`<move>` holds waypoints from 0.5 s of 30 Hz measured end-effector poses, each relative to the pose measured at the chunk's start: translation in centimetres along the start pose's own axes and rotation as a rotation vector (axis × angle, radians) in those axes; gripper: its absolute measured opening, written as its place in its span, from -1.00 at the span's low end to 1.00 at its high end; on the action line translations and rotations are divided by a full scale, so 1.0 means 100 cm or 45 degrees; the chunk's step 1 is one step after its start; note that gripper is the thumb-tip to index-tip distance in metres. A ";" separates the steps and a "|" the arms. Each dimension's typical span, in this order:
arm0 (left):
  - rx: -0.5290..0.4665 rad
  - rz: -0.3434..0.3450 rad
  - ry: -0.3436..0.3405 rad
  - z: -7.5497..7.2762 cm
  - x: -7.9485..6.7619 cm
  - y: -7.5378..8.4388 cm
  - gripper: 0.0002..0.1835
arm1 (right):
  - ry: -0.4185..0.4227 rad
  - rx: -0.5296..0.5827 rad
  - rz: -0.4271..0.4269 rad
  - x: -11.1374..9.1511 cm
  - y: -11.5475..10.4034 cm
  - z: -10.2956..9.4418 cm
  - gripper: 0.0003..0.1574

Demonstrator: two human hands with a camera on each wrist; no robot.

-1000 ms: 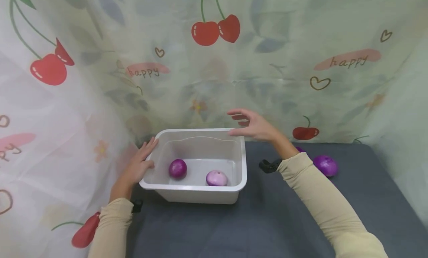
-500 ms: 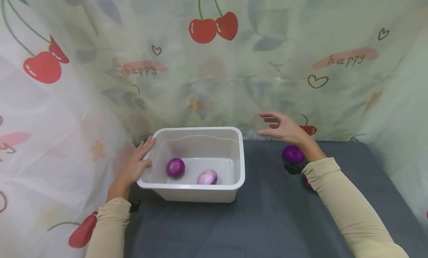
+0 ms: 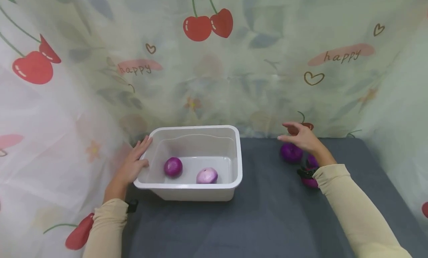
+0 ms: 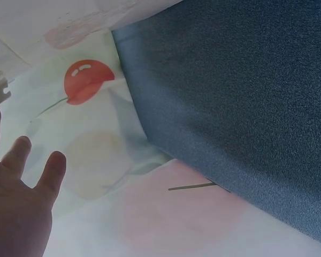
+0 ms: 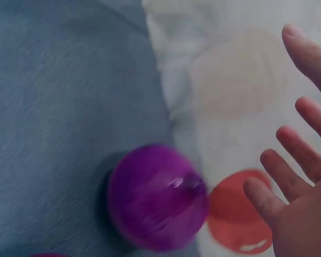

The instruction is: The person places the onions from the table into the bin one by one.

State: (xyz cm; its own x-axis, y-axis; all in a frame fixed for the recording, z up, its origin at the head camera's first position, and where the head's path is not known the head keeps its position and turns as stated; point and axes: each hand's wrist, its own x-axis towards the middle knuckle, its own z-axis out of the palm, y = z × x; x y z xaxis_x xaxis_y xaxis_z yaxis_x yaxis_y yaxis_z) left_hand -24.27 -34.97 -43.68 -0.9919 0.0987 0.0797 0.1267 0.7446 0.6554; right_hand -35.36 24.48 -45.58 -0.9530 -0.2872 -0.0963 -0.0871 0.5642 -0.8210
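A white plastic bin [image 3: 192, 186] stands on the dark grey cloth. Inside it lie a purple onion [image 3: 173, 167] and a paler, pinkish onion [image 3: 207, 175]. My left hand [image 3: 134, 162] rests on the bin's left rim with its fingers extended. Over at the right, my right hand [image 3: 303, 138] hovers with spread fingers and nothing in them. Just below it sits a purple onion [image 3: 291, 154], seen whole in the right wrist view as a shiny onion [image 5: 156, 198] beside the fingers. Two further onions, one an onion [image 3: 310, 182] nearer the front, are partly hidden by the right wrist.
Grey cloth [image 3: 260, 213] covers the table, its far edge meeting a printed curtain [image 3: 234, 98]. A white printed sheet [image 3: 50, 131] hangs close along the left side, near the left arm. Another pale sheet [image 3: 404, 120] borders the right.
My right hand has moved right, from over the bin's far right corner to above the loose onions. My left hand stays on the rim. The view has shifted slightly.
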 end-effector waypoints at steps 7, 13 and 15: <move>0.013 0.021 0.005 -0.002 -0.002 -0.001 -0.16 | -0.011 -0.038 0.076 -0.003 0.017 0.005 0.19; 0.009 0.027 0.007 -0.003 -0.002 -0.001 -0.15 | -0.011 -0.074 0.111 -0.004 0.025 0.013 0.17; 0.010 0.021 0.005 -0.002 -0.002 -0.001 -0.15 | -0.017 -0.096 0.114 -0.004 0.027 0.015 0.17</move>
State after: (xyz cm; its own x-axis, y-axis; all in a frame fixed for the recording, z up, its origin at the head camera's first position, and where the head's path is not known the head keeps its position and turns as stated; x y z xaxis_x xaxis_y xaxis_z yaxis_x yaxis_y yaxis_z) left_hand -24.04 -35.22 -43.56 -0.9897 0.1081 0.0935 0.1430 0.7481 0.6481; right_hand -34.78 24.96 -48.55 -0.9541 -0.2427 -0.1753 -0.0236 0.6446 -0.7641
